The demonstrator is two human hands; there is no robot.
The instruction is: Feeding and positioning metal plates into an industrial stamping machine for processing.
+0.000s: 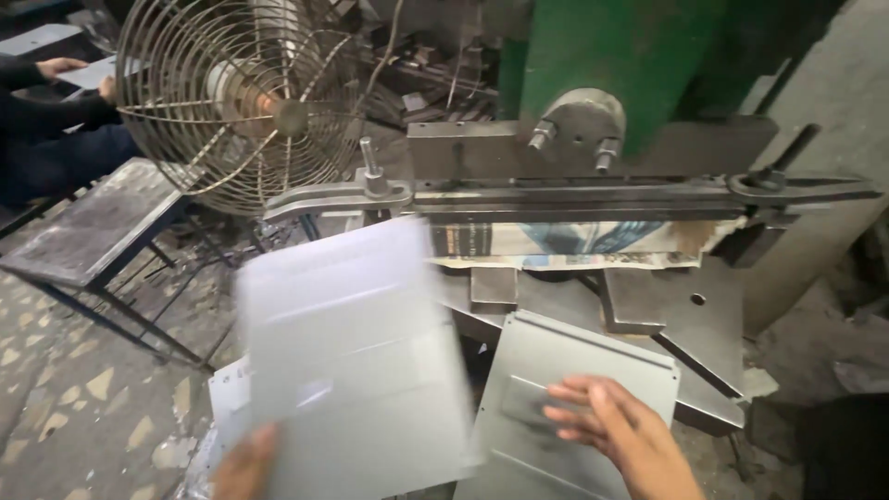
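A: What has the left hand [245, 463] got?

B: A pale grey sheet-metal panel [352, 352], gripped at its lower edge. The panel rises up and away from that hand, tilted, and it is blurred. Only part of the hand shows at the bottom of the view, so I cannot tell how far the fingers close round the edge.

A: And the right hand [620, 431]?

B: It lies flat and open, fingers [579, 393] spread, on a second grey stamped panel [574, 407]. It presses on top of it and grips nothing. That panel has a shallow raised rectangle just under the fingertips and a folded rim along its far edge.

A: How do the two panels sit?

B: The held one is to the left of the right hand and overlaps the near left corner of the flat one. Under the left hand more pale sheets [222, 389] stick out.

A: What is beyond the hands?

B: Straight ahead of the right hand, the dark steel bed of a press [685, 306], with a long grey bar [574, 194] across it and the green machine body [630, 56] above. A strip of printed paper [574, 243] hangs below the bar.

A: Off to the left?

B: Up from the left hand, a wire-caged fan [245, 102]. Further left, a metal stool [93, 222], and another person's hands [60, 67] in dark sleeves, well apart from these
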